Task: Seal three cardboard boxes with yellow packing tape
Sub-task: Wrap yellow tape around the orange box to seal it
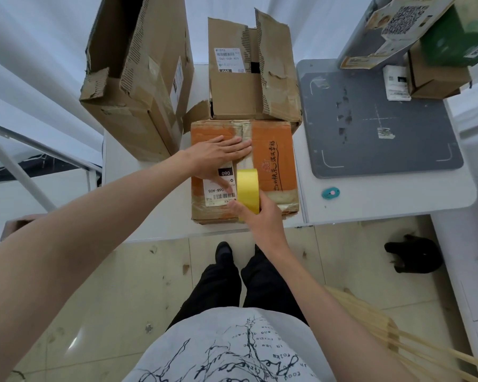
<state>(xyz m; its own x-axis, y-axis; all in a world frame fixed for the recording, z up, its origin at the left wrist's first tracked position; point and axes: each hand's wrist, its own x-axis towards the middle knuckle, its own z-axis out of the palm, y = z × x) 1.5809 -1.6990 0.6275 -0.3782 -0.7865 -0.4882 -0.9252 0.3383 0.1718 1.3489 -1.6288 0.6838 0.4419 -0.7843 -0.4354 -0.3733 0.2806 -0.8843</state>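
The left hand [218, 155] lies flat, fingers straight, pressing down on the closed flaps of the orange box [271, 161], its fingertips reaching the middle seam. The right hand [260, 216] grasps the roll of yellow tape [248, 188], fingers curled round its near side; the roll stands on edge on the box top, at the near end of the seam, just beside a white shipping label [218, 191] that the left wrist partly covers.

The orange box sits at the near edge of a white table [149, 221]. Directly behind it, touching, stands a brown box [249, 86] with its torn flaps up and open. To the left, a tall brown box [138, 86] rises, also open at the top, close beside the other 2.

To the right lies a grey mat [378, 119], and near its front edge a small teal cutter [331, 193] rests on the table. At the far right corner, more cartons [436, 75] are stacked. Below, the person's black trousers [249, 288] and a tiled floor [122, 285] show.
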